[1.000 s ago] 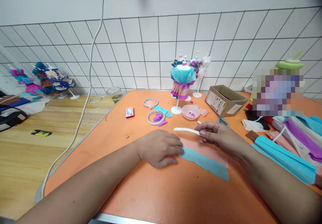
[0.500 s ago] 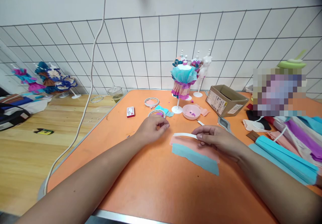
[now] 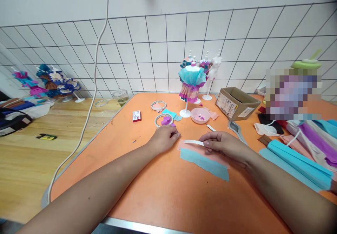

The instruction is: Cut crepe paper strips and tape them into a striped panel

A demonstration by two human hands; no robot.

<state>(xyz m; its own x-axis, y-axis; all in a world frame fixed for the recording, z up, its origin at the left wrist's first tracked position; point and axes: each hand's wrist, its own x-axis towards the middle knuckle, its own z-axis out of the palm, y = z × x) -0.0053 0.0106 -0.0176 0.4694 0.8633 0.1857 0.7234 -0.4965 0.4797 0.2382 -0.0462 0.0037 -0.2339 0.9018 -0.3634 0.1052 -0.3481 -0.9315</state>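
My right hand (image 3: 223,146) pinches one end of a thin white strip of tape (image 3: 193,142) between thumb and fingers. The strip's other end points left, above a strip of pink crepe paper (image 3: 202,152). Along its near side lies a torn-edged strip of blue crepe paper (image 3: 205,164). Just left of both papers, my left hand (image 3: 165,137) rests on the table with its fingers curled in. Nothing shows in them. Behind it are a roll of tape (image 3: 156,121) and purple paper scraps (image 3: 165,121).
A mini dress form (image 3: 192,78) in a crepe-paper dress stands at the back by a pink bowl (image 3: 197,116). Farther right are a cardboard box (image 3: 238,104), grey-handled scissors (image 3: 237,130) and rolled blue crepe paper (image 3: 298,162). A white cable (image 3: 96,76) hangs at left.
My left hand has shifted slightly right and nearer, uncovering more of the tape roll and purple scraps. The white strip looks straighter; my right hand has barely moved.
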